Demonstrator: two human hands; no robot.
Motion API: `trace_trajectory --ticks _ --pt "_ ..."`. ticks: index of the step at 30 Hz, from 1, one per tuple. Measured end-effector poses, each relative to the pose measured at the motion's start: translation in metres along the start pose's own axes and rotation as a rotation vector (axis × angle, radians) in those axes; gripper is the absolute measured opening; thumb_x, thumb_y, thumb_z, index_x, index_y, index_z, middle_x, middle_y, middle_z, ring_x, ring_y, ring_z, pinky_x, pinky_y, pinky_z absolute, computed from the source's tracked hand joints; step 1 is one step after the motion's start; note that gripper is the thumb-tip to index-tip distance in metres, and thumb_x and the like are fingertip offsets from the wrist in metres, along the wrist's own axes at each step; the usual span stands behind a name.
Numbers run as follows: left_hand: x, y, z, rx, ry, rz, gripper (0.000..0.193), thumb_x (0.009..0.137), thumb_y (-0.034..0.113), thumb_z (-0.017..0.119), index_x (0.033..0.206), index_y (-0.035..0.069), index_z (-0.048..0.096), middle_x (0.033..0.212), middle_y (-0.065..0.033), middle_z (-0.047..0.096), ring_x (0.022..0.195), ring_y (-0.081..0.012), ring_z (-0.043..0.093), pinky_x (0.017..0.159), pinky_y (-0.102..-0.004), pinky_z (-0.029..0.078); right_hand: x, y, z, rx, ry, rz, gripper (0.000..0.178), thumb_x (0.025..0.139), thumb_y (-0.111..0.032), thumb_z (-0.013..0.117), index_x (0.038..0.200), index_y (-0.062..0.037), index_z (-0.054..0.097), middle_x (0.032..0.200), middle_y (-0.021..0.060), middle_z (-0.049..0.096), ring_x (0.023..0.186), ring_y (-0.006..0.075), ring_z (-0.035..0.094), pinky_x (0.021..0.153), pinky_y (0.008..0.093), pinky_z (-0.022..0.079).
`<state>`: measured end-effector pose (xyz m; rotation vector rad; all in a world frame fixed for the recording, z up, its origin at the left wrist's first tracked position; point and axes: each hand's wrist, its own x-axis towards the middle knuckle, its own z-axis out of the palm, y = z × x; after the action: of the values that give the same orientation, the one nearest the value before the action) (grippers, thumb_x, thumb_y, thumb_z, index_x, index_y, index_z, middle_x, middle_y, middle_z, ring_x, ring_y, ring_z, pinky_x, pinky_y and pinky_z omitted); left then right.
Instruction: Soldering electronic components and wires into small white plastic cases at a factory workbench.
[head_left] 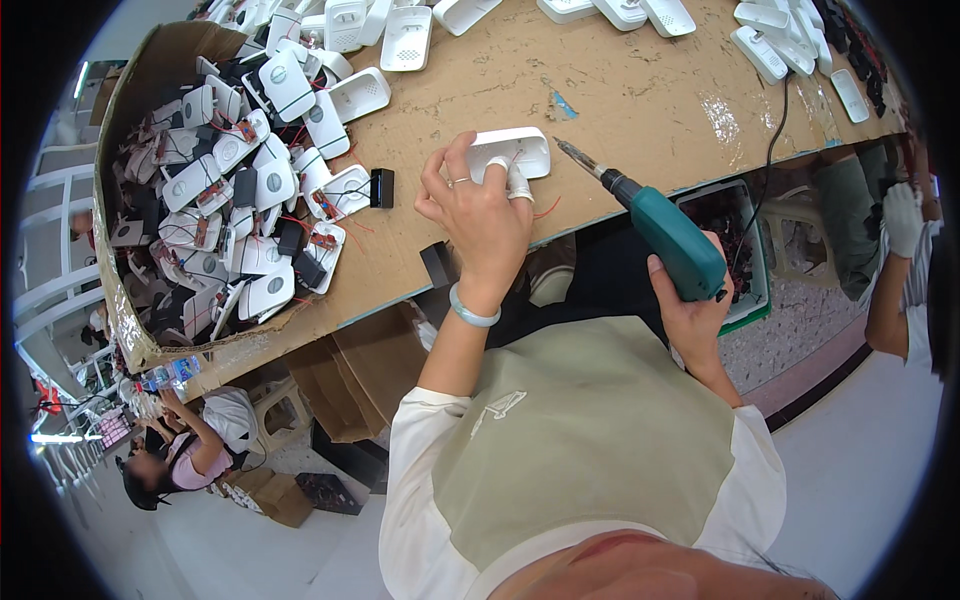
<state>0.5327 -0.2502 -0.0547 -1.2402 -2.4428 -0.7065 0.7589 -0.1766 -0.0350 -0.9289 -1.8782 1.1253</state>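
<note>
A white plastic housing (534, 152), open side up, lies on the brown work surface in front of me. My left hand (482, 212) is closed on it, with white-wrapped fingertips pressing inside and other fingers at its left end. A thin red wire trails from beside those fingertips. In my right hand (697, 315), fingers wrapped round the handle, is a teal electric screwdriver (678, 240). Its metal tip points up and left, just right of the housing and apart from it. A small black block (437, 264) sits at the table edge beside my left wrist.
A large cardboard box (120, 290) at left is heaped with white housings, wires and small boards. More white shells (407, 40) lie along the far side. A black cable (774, 140) crosses the right side. Below the table stands a bin (757, 270). Other people work at both sides.
</note>
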Motion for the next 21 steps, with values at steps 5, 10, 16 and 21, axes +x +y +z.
trace_trajectory --ticks 5,10,16,21 --pt "0.000 0.002 -0.005 0.039 -0.051 -0.001 0.011 0.070 0.011 0.077 0.076 0.003 0.070 0.135 -0.0107 0.056 0.127 -0.0376 0.042 0.100 -0.0543 0.028 -0.006 -0.001 -0.002 0.098 0.031 0.125 0.021 0.083 0.001 0.076 0.101 0.0029 0.065 0.103 0.0086 0.061 0.088 0.0161 0.061 0.077 0.0273 0.049" --pt "-0.004 0.008 -0.019 0.001 0.005 0.028 0.016 0.073 0.010 0.077 0.087 0.002 0.073 0.138 -0.0156 0.053 0.132 -0.0405 0.039 0.102 -0.0553 0.030 -0.009 -0.002 -0.006 0.113 0.043 0.182 0.024 0.084 0.001 0.075 0.105 0.0033 0.064 0.104 0.0074 0.060 0.089 0.0137 0.059 0.077 0.0253 0.048" --pt "-0.010 0.006 -0.021 -0.056 0.074 0.062 0.021 0.077 0.009 0.076 0.094 -0.001 0.072 0.133 -0.0184 0.054 0.124 -0.0404 0.042 0.100 -0.0527 0.033 -0.011 -0.002 -0.007 0.136 0.041 0.209 0.024 0.084 0.001 0.075 0.105 0.0036 0.063 0.103 0.0072 0.060 0.088 0.0135 0.059 0.077 0.0252 0.047" --pt "0.002 0.008 -0.017 0.001 0.015 -0.016 0.018 0.068 0.003 0.073 0.083 -0.005 0.069 0.131 -0.0199 0.053 0.113 -0.0390 0.040 0.098 -0.0530 0.032 -0.008 -0.008 -0.004 0.155 0.018 0.176 0.024 0.083 0.000 0.076 0.103 0.0029 0.063 0.100 0.0081 0.061 0.087 0.0154 0.061 0.076 0.0271 0.048"
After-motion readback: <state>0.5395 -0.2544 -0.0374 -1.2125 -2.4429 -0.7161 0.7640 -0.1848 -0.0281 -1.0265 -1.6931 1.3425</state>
